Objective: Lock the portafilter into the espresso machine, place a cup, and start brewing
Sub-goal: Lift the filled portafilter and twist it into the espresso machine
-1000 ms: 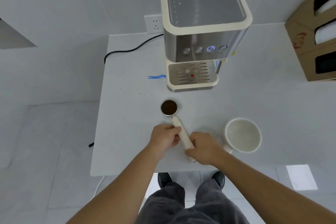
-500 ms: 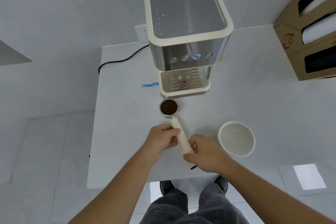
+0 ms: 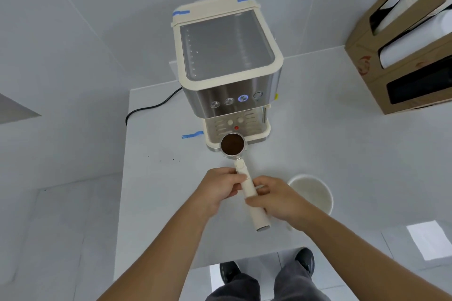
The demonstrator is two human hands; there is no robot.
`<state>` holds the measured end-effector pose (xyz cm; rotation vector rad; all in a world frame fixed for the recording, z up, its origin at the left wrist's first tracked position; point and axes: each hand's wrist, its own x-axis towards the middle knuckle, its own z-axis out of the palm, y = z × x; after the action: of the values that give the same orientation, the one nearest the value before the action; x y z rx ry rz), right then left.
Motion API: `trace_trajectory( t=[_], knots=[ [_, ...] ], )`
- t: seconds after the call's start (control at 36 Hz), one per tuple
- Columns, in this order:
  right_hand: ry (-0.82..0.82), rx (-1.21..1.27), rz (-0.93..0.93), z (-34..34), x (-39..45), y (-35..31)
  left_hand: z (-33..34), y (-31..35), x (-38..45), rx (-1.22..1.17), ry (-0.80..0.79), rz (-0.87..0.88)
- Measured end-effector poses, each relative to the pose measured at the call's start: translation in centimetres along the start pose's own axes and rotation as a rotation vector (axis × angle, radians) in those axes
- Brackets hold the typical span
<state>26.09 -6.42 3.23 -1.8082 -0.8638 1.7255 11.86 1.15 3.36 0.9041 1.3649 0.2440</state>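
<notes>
Both hands' grip (image 3: 252, 190) on portafilter (image 3: 247, 178) handle, basket beyond fingers

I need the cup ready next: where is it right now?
In the head view the white cup stands on the table at lower right, just beyond the right hand gripping the portafilter, nearer the person than the espresso machine.

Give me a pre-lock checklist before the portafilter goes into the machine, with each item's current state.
1. Both hands hold the handle: left hand and right hand grip the portafilter. Ok.
2. Basket filled: dark grounds show in it. Ok.
3. Basket level: cannot tell.
4. Machine powered: one button on the espresso machine glows blue. Ok.
5. Brew head free to receive it: hidden under the front. Cannot tell.
6. Cup under the spout: cup sits on the table beside the right hand, drip tray bare. Not ok.
</notes>
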Motion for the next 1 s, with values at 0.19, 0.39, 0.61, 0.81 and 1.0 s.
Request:
trace_trajectory(
  t=[0.19, 0.39, 0.61, 0.81, 1.0],
  knots=[
    [-0.075, 0.134, 0.028, -0.9, 0.2, -0.3, 0.3, 1.0, 0.1, 0.084, -0.012, 0.005],
    [-0.112, 0.181, 0.016, -1.1, 0.5, -0.6, 0.5, 1.8, -0.3, 0.131, -0.015, 0.015],
    [-0.119, 0.230, -0.008, -0.8, 0.8, -0.8, -0.3, 2.0, -1.2, 0.224, 0.028, 0.107],
    [-0.102, 0.231, -0.015, -1.0, 1.4, -1.3, -2.6, 3.9, -4.4, 0.465, 0.179, 0.332],
    [-0.079, 0.286, -0.003, -0.9, 2.4, -2.0, -4.3, 10.0, -8.5, 0.518, 0.306, 0.820]
  ],
)
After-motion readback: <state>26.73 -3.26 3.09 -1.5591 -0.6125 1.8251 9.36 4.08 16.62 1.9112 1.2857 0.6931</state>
